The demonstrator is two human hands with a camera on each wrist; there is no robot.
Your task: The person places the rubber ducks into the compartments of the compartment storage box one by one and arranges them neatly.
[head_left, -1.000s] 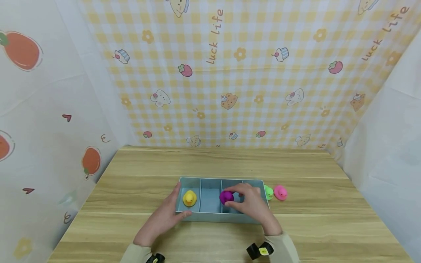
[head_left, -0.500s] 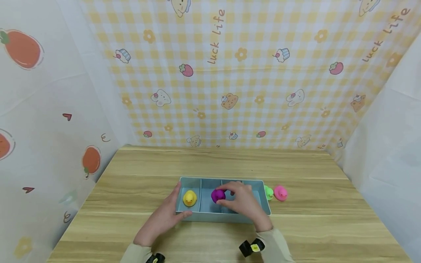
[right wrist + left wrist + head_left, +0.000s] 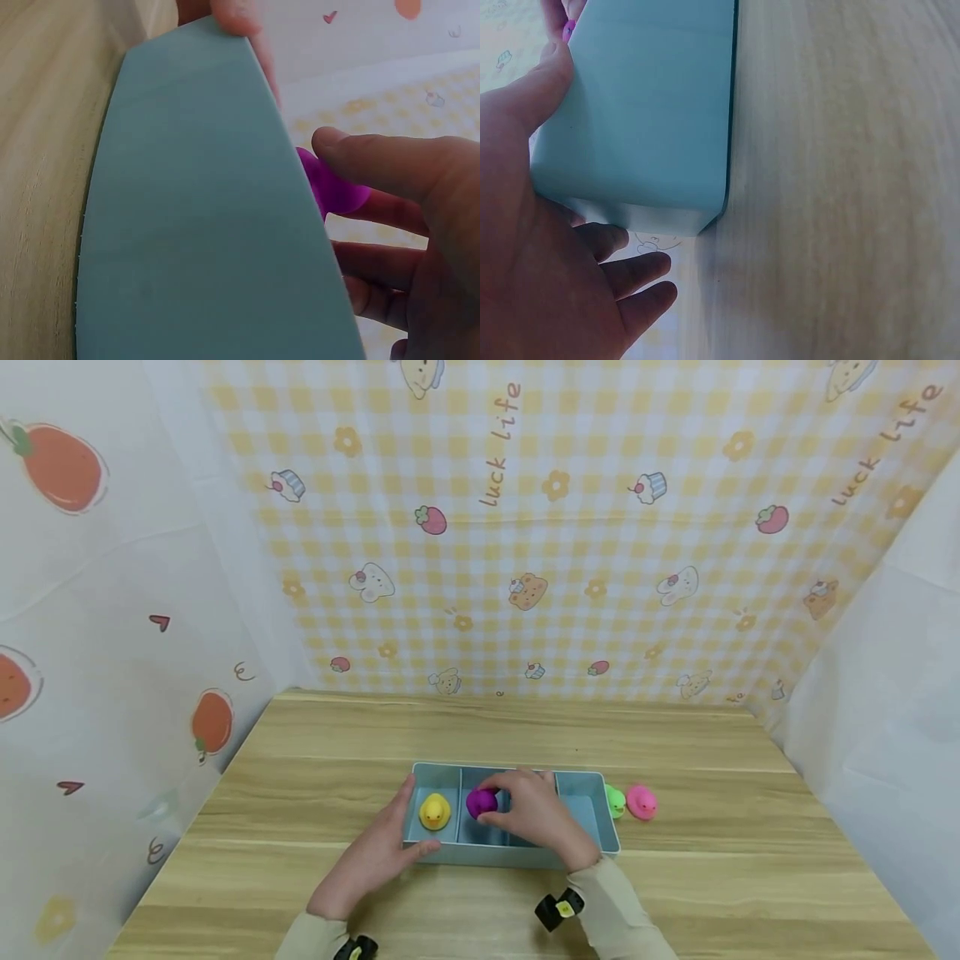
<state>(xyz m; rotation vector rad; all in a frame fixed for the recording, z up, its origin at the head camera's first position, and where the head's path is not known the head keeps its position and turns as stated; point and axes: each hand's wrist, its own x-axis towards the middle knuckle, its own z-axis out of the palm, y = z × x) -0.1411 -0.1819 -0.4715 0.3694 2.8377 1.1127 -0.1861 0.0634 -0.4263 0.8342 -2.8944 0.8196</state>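
Note:
My right hand (image 3: 536,814) pinches a purple rubber duck (image 3: 480,804) between thumb and fingers, inside the second compartment from the left of a blue-grey divided box (image 3: 517,857). In the right wrist view the purple duck (image 3: 343,195) shows just past the box's rim, with the thumb on its near side. At the box's left end my left hand (image 3: 378,852) holds the corner, its thumb over the front rim and its fingers along the end wall. The left wrist view has the lower fingers spread beside that wall (image 3: 645,120). A yellow rubber duck (image 3: 435,812) sits in the leftmost compartment.
On the wooden table (image 3: 315,752), just right of the box, stand a green duck (image 3: 617,802), partly hidden by the box wall, and a pink duck (image 3: 642,802). A yellow-checked cloth (image 3: 480,552) hangs behind the table, with white cloth at both sides.
My right hand has carried the purple duck leftward, from over the third compartment into the second. The left hand, the box and the yellow duck have stayed in place.

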